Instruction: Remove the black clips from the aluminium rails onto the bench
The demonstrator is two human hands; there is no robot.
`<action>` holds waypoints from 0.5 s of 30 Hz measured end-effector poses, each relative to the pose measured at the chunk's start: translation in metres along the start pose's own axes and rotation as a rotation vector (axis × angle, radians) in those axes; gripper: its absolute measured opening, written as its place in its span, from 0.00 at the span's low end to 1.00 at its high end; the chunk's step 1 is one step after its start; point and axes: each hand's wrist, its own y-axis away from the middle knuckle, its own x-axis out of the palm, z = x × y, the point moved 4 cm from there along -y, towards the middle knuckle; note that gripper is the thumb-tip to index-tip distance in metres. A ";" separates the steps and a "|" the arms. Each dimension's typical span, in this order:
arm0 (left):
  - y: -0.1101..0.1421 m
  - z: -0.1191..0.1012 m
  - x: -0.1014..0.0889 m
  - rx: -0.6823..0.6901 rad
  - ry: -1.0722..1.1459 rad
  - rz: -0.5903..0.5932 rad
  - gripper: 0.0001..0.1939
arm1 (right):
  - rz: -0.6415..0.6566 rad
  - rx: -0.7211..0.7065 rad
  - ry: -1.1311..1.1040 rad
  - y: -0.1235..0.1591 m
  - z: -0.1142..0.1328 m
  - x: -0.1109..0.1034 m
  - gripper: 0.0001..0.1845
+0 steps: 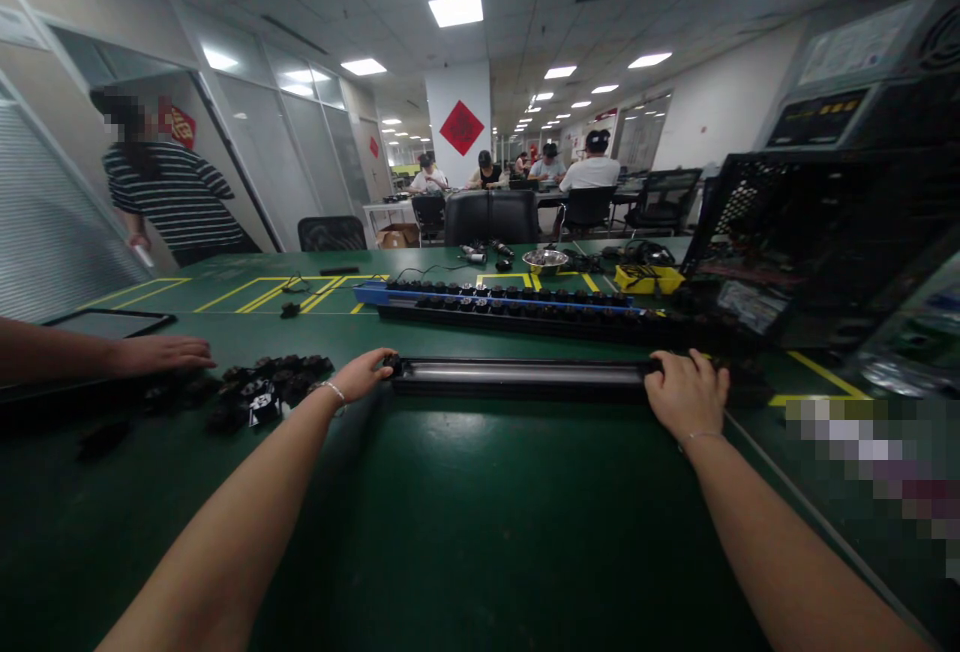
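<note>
The person's left hand (364,373) and right hand (688,394) grasp opposite ends of a long black channel (521,390), fingers curled over its tips, on the green desk (480,532). Small black parts (274,387) lie beside the left wrist; beyond the channel, a blue rail (375,294) and a black rail (465,319) carry rows of similar parts.

The green tabletop (480,512) looks smooth and faintly glossy. The long black tray (517,393) seems plastic, its silvery channel (517,372) smooth with a metallic sheen. The far bowl (545,259) looks like shiny metal; the yellow bin (649,280), plastic.
</note>
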 end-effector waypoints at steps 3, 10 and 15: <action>0.002 0.008 -0.004 -0.022 -0.033 -0.007 0.23 | 0.009 -0.002 -0.001 0.000 -0.001 0.001 0.22; 0.007 0.043 -0.009 -0.151 -0.191 -0.051 0.19 | 0.004 -0.003 0.006 0.000 0.000 -0.001 0.21; 0.015 0.070 -0.005 -0.224 -0.303 -0.094 0.18 | 0.000 -0.009 0.008 -0.001 0.000 0.000 0.22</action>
